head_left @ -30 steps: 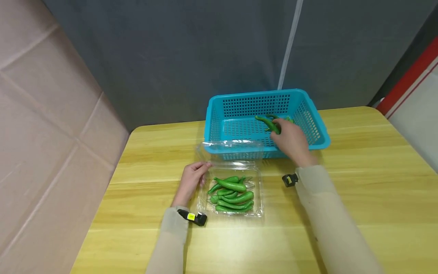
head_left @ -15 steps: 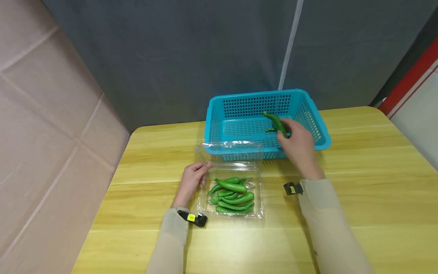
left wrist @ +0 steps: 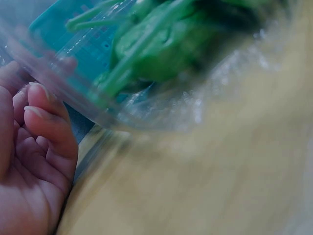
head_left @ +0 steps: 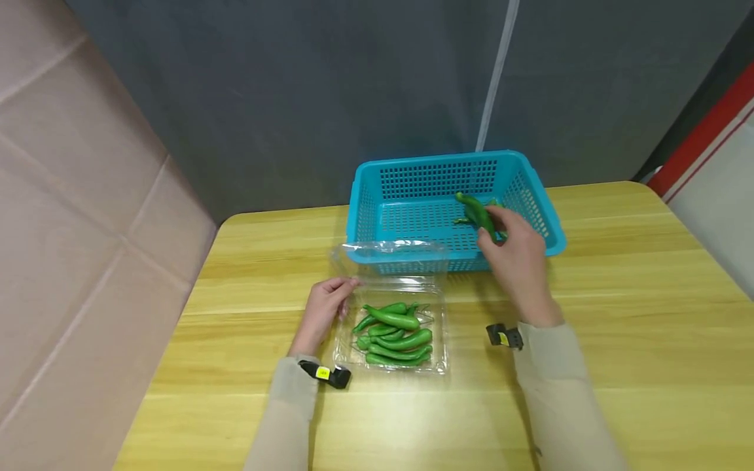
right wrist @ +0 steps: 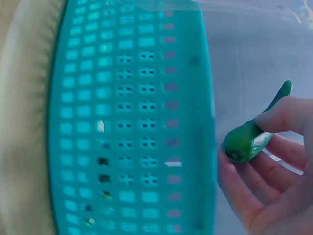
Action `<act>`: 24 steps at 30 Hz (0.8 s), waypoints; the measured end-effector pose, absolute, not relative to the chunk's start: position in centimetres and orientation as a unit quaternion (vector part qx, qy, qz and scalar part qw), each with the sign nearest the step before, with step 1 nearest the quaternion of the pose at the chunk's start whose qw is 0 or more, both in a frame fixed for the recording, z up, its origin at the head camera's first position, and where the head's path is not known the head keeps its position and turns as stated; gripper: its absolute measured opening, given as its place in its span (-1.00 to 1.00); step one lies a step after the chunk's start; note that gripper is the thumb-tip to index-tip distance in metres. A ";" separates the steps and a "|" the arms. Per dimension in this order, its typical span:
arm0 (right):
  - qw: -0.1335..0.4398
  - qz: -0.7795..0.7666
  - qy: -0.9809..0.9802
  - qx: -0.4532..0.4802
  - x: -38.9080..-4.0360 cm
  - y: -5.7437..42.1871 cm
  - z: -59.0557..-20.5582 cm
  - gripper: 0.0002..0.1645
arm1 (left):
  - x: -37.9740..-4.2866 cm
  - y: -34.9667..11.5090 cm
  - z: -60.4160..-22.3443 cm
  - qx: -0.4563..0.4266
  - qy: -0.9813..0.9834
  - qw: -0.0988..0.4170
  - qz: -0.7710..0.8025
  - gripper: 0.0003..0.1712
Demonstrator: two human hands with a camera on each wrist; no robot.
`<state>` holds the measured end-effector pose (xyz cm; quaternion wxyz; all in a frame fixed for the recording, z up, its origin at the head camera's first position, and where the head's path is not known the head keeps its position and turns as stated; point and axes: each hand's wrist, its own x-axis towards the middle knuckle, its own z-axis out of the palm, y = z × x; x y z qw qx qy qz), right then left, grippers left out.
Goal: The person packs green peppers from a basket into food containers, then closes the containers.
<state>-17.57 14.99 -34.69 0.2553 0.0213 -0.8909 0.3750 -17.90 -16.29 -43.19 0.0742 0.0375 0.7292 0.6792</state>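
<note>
In the head view my right hand (head_left: 520, 258) pinches a green chili pepper (head_left: 476, 212) over the right part of a blue plastic basket (head_left: 432, 161). The right wrist view shows that pepper's blunt end (right wrist: 240, 146) between thumb and fingers, beside the basket wall (right wrist: 208, 122). My left hand (head_left: 323, 309) pinches the left edge of a clear plastic clamshell box (head_left: 443, 340) near its hinge. Several green chili peppers (head_left: 400, 353) lie in the box. In the left wrist view the curled fingers (left wrist: 58, 132) are at the box's edge, with blurred peppers behind the plastic.
A few more peppers (head_left: 462, 221) lie in the basket, partly hidden by the right hand. The box's raised lid (head_left: 400, 256) overlaps the basket's front wall. The wooden table (head_left: 259, 261) meets a dark grey curtain (head_left: 294, 118) behind and a pinkish wall (head_left: 76, 261) at left.
My right hand has shifted right and slightly toward me with the pepper, which has turned steeper. The left hand keeps its place at the box.
</note>
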 end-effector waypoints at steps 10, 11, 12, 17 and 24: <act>0.286 0.350 -0.890 0.060 -16.4 15.3 -33.5 -0.62 | -17.9 -16.1 -43.0 0.035 0.726 0.073 0.683 -0.71; 0.287 0.347 -0.891 0.069 -16.3 15.3 -33.4 -0.63 | -17.9 -16.1 -42.9 0.035 0.725 0.074 0.683 -0.70; 0.288 0.344 -0.890 0.080 -16.1 15.4 -33.3 -0.63 | -17.9 -16.2 -42.9 0.035 0.725 0.074 0.684 -0.70; 0.282 0.339 -0.889 0.123 -15.5 15.9 -32.8 -0.63 | -18.0 -16.2 -42.9 0.030 0.724 0.074 0.686 -0.68; 0.255 0.338 -0.895 0.140 -14.7 16.3 -32.3 -0.61 | -17.9 -16.3 -43.1 0.031 0.727 0.072 0.682 -0.69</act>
